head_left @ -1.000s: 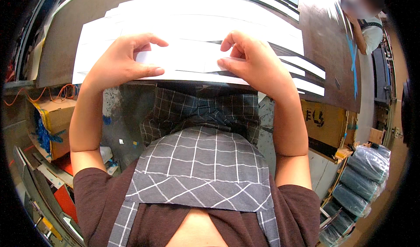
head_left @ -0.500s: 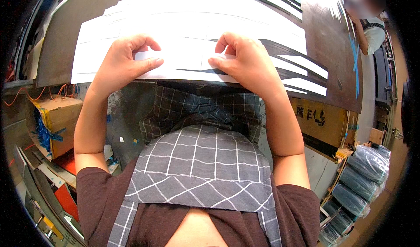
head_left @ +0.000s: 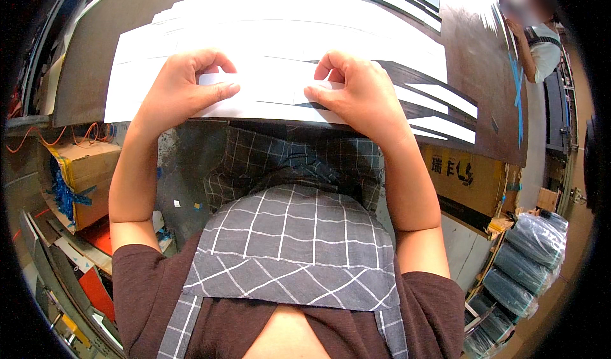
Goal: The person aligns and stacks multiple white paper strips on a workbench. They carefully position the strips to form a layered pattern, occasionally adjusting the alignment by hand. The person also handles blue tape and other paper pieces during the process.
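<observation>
My left hand (head_left: 191, 89) and my right hand (head_left: 356, 92) are curled above the near edge of the table, thumbs and forefingers turned toward each other. Between them spans a white sheet (head_left: 273, 90), its ends passing into the curl of each hand's fingers. Glare blurs its outline against the other white sheets (head_left: 254, 34), which lie overlapped beneath and beyond it. To the right of my right hand, pointed white strips (head_left: 439, 95) rest on the dark tabletop.
The dark brown table (head_left: 474, 54) carries more strips at the far side, and blue tape (head_left: 517, 98) along its right edge. Cardboard boxes stand below at left (head_left: 95, 168) and right (head_left: 468, 178). Plastic-wrapped rolls (head_left: 528, 251) are stacked lower right. Another person (head_left: 541, 50) stands at the far right.
Both hands keep nearly the same curled pose at the sheet. My right hand has shifted very slightly to the right; the view itself has moved a little.
</observation>
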`<state>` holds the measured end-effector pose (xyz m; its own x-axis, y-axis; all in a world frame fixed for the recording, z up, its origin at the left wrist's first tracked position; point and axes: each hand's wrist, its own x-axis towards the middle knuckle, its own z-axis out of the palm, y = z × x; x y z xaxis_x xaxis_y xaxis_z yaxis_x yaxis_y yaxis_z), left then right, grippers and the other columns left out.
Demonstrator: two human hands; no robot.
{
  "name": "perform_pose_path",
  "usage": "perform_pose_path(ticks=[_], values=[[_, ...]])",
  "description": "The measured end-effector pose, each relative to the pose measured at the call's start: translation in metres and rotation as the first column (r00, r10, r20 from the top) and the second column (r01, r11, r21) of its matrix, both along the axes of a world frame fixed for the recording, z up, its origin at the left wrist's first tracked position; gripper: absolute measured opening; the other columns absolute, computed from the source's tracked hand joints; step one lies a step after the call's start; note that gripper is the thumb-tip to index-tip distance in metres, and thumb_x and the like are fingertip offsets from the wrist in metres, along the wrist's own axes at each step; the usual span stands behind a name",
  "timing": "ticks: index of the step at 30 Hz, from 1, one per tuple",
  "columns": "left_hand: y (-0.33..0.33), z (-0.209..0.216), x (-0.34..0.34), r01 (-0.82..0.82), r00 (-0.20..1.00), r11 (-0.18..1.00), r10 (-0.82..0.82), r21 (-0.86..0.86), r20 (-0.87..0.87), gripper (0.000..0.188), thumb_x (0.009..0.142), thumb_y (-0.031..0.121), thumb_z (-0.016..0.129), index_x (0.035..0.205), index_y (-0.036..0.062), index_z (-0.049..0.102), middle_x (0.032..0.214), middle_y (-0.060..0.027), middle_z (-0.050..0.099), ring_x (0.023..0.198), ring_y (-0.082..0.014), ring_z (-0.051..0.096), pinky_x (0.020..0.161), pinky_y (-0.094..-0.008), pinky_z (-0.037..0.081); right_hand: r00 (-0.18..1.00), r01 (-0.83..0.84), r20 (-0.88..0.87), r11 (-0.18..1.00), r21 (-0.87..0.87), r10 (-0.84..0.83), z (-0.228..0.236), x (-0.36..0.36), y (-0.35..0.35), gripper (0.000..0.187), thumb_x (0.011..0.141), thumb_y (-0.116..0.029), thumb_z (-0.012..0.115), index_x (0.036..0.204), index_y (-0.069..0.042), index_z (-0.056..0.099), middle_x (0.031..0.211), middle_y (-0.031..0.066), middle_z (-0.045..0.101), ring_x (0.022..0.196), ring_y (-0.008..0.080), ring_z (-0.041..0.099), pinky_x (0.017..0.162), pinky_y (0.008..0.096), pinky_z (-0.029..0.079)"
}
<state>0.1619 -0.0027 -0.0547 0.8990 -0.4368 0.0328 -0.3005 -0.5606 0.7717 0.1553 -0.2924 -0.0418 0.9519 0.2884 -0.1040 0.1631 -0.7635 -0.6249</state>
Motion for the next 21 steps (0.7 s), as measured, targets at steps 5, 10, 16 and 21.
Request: perform_pose_path(ticks=[5,10,16,21], values=[[0.0029,-0.0062,0.0025,0.006,1.0,1.0,-0.006,0.009,0.025,0.025,0.087,0.024,0.079,0.098,0.0036,0.071,0.073,0.0011,0.059,0.066,-0.0066,0.048,0.06,-0.0235,0.04,1.0,-0.005,0.0,1.0,-0.007,0.005,0.0002,0.0011,0.0002,0.03,0.079,-0.033,0.076,0.093,-0.007,0.071,0.081,0.0154,0.071,0.082,0.0328,0.071,0.076,0.0417,0.054],[0.0016,-0.0032,0.0027,-0.026,0.996,1.0,0.027,0.007,-0.08,0.021,0.084,0.016,0.08,0.098,0.0026,0.07,0.082,0.0029,0.059,0.075,-0.0054,0.05,0.066,-0.0219,0.041,1.0,0.004,-0.005,1.0,-0.008,-0.004,-0.001,0.0013,0.0,0.029,0.079,-0.033,0.075,0.092,-0.007,0.071,0.081,0.0153,0.071,0.082,0.0328,0.071,0.077,0.0421,0.054],[-0.0032,-0.0001,-0.0008,-0.058,0.99,0.998,0.057,-0.003,-0.128,0.021,0.083,0.012,0.08,0.098,0.0022,0.07,0.084,0.0046,0.057,0.076,-0.0041,0.049,0.067,-0.0208,0.041,1.0,0.015,-0.003,1.0,-0.011,-0.015,-0.0012,0.0004,0.001,0.029,0.079,-0.033,0.075,0.091,-0.008,0.071,0.079,0.0151,0.071,0.081,0.0327,0.071,0.076,0.042,0.054],[-0.0008,-0.0059,-0.0002,-0.018,1.0,1.0,0.018,0.014,0.004,0.023,0.087,0.021,0.078,0.097,0.0028,0.071,0.072,0.0009,0.06,0.064,-0.0056,0.05,0.056,-0.0235,0.04,0.996,-0.013,0.088,1.0,-0.017,0.014,-0.0071,-0.0004,0.0009,0.032,0.08,-0.032,0.081,0.09,-0.004,0.069,0.067,0.0051,0.061,0.064,0.014,0.059,0.061,0.0293,0.047]])
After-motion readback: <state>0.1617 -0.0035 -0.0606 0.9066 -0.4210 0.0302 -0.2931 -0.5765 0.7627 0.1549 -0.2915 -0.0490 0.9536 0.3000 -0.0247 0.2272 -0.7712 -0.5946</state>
